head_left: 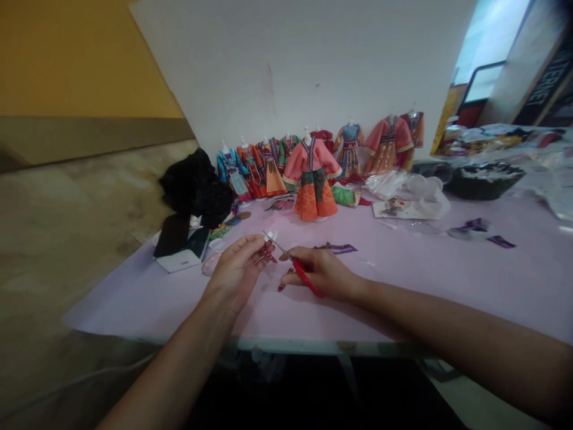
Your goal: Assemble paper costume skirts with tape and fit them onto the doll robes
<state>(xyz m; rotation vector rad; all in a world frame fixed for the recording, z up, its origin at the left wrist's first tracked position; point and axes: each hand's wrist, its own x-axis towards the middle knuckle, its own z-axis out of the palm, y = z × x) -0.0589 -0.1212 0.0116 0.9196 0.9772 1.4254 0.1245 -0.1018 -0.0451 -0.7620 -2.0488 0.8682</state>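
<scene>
My right hand [329,273] is closed round the red handles of a pair of scissors [305,278]. Their thin metal blades point up and left toward my left hand [239,266]. That hand pinches a small piece of red patterned ribbon [268,255], with a whitish bit at the fingertips beside the blade tips. Whether the blades are touching the ribbon I cannot tell. Another small red patterned strip [282,287] shows below my right fingers. Behind the right hand lies a purple and dark ribbon strip [336,247] on the table.
Several small dresses on stands line the back, a pink and orange dress [313,176] foremost. Black cloth [196,182] and an open box [182,254] sit left. Plastic bags [427,194], a dark bowl [486,181] and purple scraps [501,241] lie right on the pink-covered table [403,269].
</scene>
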